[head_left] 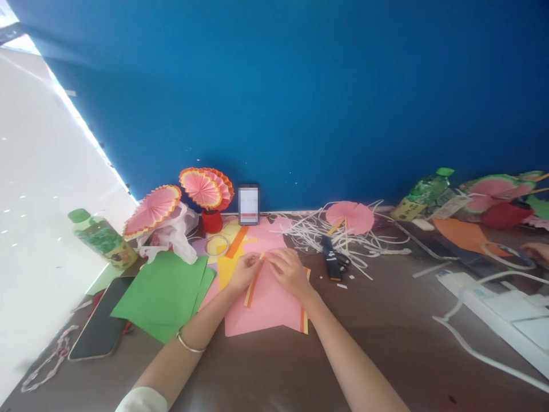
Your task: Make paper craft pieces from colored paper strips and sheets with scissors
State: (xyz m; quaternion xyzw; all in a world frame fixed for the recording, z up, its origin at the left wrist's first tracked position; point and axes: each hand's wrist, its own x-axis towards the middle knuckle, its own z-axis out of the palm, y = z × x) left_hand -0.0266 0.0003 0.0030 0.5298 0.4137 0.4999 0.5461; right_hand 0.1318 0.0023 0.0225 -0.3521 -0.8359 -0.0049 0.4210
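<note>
- Left hand (246, 270) and right hand (288, 271) meet with narrowed fingers, both apparently pinching the far end of an orange-and-yellow paper strip (253, 290).
- The strip slants toward the wearer, above pink paper (268, 317); it is probably light, flexible and easily creased, best held lightly by its ends.
- Green paper (156, 297) lies left, scissors (342, 262) right, on a brown surface (369, 337).
- Behind, pleated paper flowers (201, 189) stand before a blue wall (300, 103).

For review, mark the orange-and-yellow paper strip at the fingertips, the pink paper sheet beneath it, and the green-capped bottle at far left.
Orange-and-yellow paper strip (253, 290): head view, lower length.
Pink paper sheet (270, 309): head view, lower part.
Green-capped bottle (102, 237): head view, middle of its side.
</note>
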